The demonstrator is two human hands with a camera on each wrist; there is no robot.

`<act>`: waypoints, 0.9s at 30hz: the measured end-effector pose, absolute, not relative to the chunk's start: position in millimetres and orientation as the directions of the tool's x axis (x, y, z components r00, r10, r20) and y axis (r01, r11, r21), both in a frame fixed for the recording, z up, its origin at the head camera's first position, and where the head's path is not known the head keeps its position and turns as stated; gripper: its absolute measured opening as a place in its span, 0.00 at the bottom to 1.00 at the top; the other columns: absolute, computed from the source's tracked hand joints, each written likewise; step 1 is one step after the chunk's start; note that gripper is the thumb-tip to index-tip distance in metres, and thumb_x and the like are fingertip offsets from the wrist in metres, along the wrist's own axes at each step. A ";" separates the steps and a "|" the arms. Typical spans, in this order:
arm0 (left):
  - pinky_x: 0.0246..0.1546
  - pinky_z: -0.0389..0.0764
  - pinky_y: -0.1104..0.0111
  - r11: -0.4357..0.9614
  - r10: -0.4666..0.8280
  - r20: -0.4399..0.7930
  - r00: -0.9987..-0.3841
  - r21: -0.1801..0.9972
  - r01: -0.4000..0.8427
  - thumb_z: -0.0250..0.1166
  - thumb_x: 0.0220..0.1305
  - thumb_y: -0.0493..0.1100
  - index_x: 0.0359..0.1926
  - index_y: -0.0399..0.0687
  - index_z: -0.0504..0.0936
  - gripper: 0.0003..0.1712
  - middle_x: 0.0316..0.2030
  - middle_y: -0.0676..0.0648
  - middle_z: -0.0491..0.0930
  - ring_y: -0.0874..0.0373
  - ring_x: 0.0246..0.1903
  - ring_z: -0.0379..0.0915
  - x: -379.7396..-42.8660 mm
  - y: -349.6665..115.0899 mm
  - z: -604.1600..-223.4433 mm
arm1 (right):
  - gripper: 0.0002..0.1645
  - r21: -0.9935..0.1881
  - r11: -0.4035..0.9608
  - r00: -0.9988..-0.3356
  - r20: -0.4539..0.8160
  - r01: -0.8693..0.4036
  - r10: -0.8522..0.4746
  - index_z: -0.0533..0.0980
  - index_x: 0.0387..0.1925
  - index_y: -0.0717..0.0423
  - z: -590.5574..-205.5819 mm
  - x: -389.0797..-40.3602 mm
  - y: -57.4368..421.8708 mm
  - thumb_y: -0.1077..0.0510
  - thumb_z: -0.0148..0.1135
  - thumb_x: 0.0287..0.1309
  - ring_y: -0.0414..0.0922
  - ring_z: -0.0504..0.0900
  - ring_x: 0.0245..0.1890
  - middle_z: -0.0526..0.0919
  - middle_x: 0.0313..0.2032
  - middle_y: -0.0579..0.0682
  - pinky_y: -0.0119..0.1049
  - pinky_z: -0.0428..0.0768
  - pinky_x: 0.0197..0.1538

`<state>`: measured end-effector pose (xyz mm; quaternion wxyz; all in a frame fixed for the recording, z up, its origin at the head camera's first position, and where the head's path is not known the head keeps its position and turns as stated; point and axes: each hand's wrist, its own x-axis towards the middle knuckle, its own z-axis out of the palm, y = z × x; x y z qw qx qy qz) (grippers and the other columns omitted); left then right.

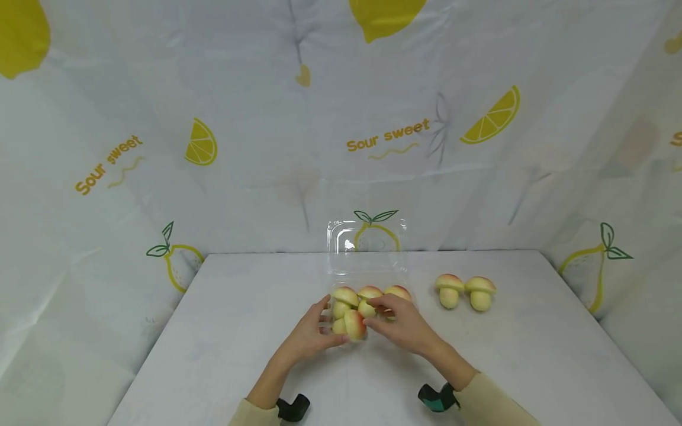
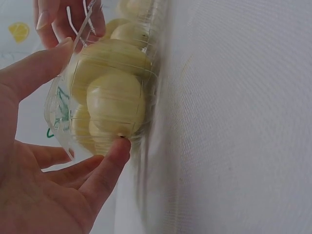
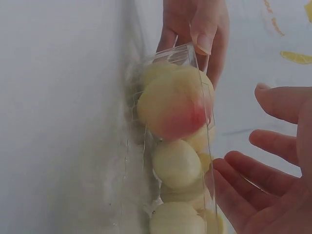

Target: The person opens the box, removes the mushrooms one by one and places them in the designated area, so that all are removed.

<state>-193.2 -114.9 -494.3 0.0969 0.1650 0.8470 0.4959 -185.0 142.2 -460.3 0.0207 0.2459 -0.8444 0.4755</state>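
Gripping the box (image 1: 367,278) by its left end, your left hand (image 1: 308,337) holds firm; your right hand (image 1: 402,322), loosely spread, holds nothing beside the mushrooms (image 1: 355,324) inside. Two more (image 1: 449,283) lie right.

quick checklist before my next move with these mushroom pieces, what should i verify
1. Left hand steadying the clear container: ok, holding it at the front left.
2. Lid out of the way: ok, raised at the back.
3. Right hand free: ok, holding nothing.
4. Right hand clear of the container: not ok, fingers reach over it.
5. Loose mushroom pieces packed: not ok, two sit outside, to the right.
6. Front piece firmly seated: cannot tell.
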 end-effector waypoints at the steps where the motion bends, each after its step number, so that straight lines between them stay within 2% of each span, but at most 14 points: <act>1: 0.51 0.83 0.52 0.457 0.375 -0.003 -0.927 0.871 0.182 0.77 0.56 0.55 0.79 0.40 0.53 0.60 0.69 0.35 0.63 0.38 0.62 0.71 -193.3 -115.2 -494.1 | 0.26 -0.797 0.425 -0.880 0.261 -0.429 -0.397 0.80 0.54 0.67 -460.4 -185.6 140.4 0.52 0.71 0.62 0.56 0.82 0.48 0.84 0.50 0.59 0.53 0.83 0.53; 8: 0.51 0.83 0.55 0.441 0.385 -0.008 -0.923 0.880 0.177 0.76 0.57 0.55 0.79 0.39 0.52 0.60 0.70 0.34 0.62 0.38 0.62 0.71 -194.9 -116.1 -493.9 | 0.24 -0.777 0.441 -0.867 0.259 -0.449 -0.427 0.81 0.52 0.67 -463.8 -190.7 129.5 0.53 0.72 0.62 0.55 0.84 0.45 0.85 0.49 0.58 0.48 0.85 0.49; 15: 0.53 0.83 0.55 0.429 0.397 -0.010 -0.918 0.886 0.176 0.76 0.57 0.54 0.79 0.38 0.51 0.60 0.71 0.34 0.61 0.38 0.62 0.70 -195.9 -117.1 -494.7 | 0.22 -0.793 0.424 -0.858 0.226 -0.437 -0.462 0.80 0.51 0.68 -464.5 -195.6 121.3 0.55 0.72 0.62 0.57 0.84 0.45 0.84 0.47 0.57 0.49 0.86 0.48; 27: 0.54 0.82 0.54 0.433 0.399 -0.021 -0.917 0.885 0.169 0.77 0.57 0.52 0.79 0.38 0.51 0.60 0.71 0.34 0.60 0.38 0.62 0.71 -193.2 -117.1 -492.0 | 0.22 -0.741 0.502 -0.869 0.222 -0.446 -0.443 0.82 0.46 0.65 -471.1 -198.4 108.4 0.55 0.76 0.56 0.47 0.82 0.42 0.83 0.40 0.48 0.39 0.85 0.46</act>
